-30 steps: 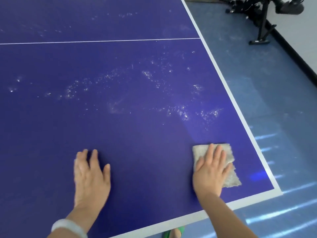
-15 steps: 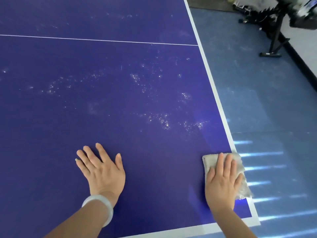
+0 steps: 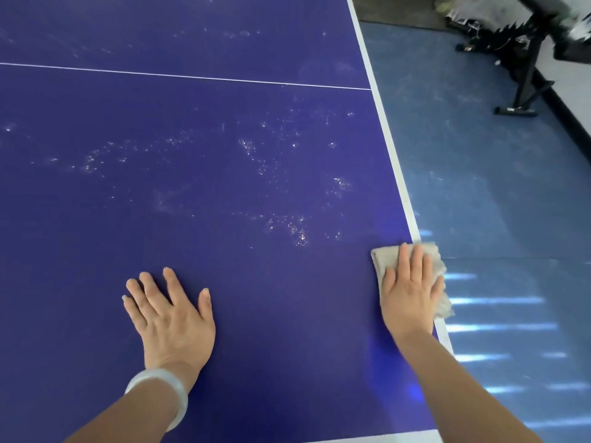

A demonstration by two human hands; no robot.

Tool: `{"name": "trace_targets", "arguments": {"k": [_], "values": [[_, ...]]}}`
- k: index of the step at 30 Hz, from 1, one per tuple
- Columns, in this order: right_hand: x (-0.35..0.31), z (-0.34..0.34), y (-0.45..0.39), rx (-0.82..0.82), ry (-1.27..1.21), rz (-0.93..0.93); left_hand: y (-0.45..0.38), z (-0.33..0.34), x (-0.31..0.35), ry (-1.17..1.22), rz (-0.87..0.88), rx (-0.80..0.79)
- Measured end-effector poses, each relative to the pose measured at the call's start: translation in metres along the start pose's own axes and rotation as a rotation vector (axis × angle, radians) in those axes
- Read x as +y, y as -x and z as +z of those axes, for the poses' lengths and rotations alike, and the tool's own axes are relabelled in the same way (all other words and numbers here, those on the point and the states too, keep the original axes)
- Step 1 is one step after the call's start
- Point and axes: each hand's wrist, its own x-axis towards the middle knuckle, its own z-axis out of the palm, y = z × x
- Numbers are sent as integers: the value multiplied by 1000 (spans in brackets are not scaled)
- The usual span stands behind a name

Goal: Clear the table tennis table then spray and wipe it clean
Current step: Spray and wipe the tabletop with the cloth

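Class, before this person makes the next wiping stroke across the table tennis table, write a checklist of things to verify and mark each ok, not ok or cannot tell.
1. Cloth under the right hand, fingers flat on it: ok.
2. Cloth fully on the table: not ok, its right part overhangs the white side edge.
3. Left hand braced flat on the bare surface: ok.
4. Stroke path free of objects: ok.
5. Spray droplets left to wipe, ahead of the cloth: ok, many remain.
6. Cloth damp enough: cannot tell.
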Motion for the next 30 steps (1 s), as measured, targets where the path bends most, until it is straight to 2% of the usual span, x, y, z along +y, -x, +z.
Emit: {"name": "trace_targets", "arguments": {"k": [4, 6, 8, 10, 11, 13, 15, 17, 20, 25, 27, 30], "values": [[-20, 7, 56, 40, 95, -108, 0, 0, 0, 5, 5, 9], [-47, 15, 72, 8, 111, -342, 1, 0, 0, 6, 4, 10], [-70, 23, 65, -40, 136, -670, 1, 1, 0, 15, 8, 27], [-79, 23, 30, -91, 181, -827, 2, 2, 0, 25, 7, 38], [-76, 19, 6, -93, 219, -797, 2, 2, 0, 26, 5, 41], [-60, 11, -47, -74, 239, -570, 1, 3, -1, 25, 1, 42], [-33, 0, -89, -93, 150, -300, 1, 3, 1, 30, 0, 39], [-13, -7, -95, -127, 53, -195, 2, 2, 1, 22, 1, 36], [13, -5, -40, -63, 74, -195, 2, 1, 1, 30, 5, 37], [68, -10, 75, -102, 107, -268, 1, 2, 0, 46, 9, 40], [73, -13, 80, -129, 118, -285, 1, 2, 0, 53, 10, 43], [52, -18, 37, -167, 157, -326, 0, 2, 1, 47, 17, 29]]}}
